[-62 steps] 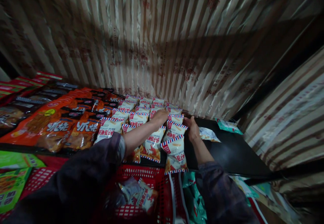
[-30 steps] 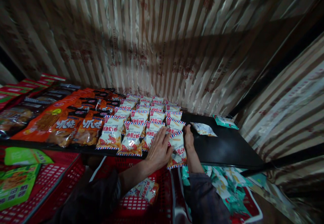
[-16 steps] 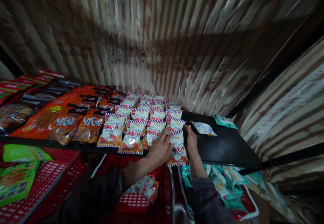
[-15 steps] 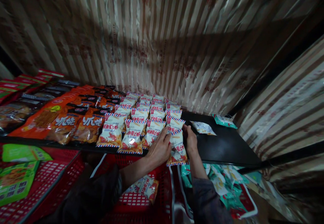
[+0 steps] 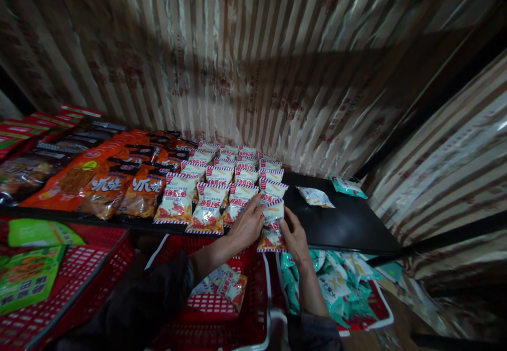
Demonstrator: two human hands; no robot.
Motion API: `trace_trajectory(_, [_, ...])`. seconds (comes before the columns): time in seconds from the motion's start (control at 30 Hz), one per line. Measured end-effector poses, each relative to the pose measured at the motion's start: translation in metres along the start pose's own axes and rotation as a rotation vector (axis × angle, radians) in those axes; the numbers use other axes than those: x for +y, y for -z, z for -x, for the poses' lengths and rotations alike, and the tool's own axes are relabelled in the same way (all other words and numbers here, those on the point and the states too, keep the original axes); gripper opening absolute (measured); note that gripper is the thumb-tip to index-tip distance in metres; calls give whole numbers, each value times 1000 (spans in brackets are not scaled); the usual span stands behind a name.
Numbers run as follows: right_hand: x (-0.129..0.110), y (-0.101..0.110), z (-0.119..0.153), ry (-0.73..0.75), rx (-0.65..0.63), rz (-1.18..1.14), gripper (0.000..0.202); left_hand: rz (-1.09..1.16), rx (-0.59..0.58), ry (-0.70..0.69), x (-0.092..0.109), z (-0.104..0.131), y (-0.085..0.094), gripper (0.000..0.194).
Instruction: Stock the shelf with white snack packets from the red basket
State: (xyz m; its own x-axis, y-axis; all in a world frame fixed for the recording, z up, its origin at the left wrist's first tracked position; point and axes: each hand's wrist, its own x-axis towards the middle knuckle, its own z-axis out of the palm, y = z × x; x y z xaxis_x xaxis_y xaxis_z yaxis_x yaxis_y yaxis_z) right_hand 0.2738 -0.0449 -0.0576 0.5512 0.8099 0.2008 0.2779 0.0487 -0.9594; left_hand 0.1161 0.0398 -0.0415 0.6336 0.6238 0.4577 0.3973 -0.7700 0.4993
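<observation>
Our right hand [image 5: 296,236] grips the right side of a white snack packet [image 5: 271,232] at the front edge of the black shelf [image 5: 344,227]; our left hand [image 5: 249,225] touches its left side, but we cannot tell whether it grips too.

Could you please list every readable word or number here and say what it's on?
"爱上虾": on the white packets; the characters before it are unclear.
"烧": on the orange-and-black packets; the rest is unclear.
Too small or blurred: print on the green bags, teal packets and wall covering.
</observation>
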Motion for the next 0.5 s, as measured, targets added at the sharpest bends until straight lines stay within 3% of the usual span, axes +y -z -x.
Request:
trace_trajectory(0.13, [-6, -6, 1, -74, -87, 33, 75, -19, -64, 37, 7, -1, 0, 44])
trace_trajectory(0.5, [-6, -3, -7, -72, -114, 63, 68, -68, -141, 80, 18, -5, 0, 50])
